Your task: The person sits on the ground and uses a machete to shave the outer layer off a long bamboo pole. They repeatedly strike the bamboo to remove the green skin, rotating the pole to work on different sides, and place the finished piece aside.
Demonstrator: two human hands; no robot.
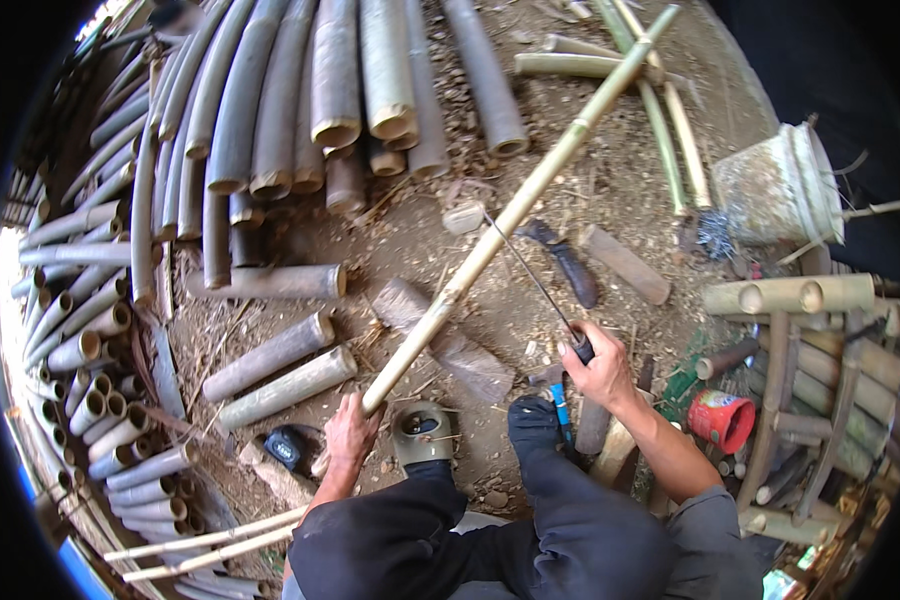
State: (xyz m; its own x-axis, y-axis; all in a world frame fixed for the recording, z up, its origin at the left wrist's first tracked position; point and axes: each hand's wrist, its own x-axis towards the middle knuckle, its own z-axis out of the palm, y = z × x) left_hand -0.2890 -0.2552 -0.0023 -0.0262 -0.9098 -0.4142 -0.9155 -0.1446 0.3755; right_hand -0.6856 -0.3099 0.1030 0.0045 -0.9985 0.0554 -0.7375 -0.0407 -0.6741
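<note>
Earth floor point(375, 245) littered with pale chips and shavings; grey-green bamboo lengths point(240, 120) heaped from eight o'clock round to twelve, whitish bucket point(770, 185) at two, red tub point(722, 420) at four beside a bamboo frame point(767, 420). Pale bamboo pole point(515, 212) slants above the ground from seven o'clock up to one, left hand point(351, 436) with its grip closed round the lower end. Right hand point(602, 368) at four, grip wrapped about the dark handle of a long thin tool point(581, 347), whose far tip reaches the pole; contact unclear.
</note>
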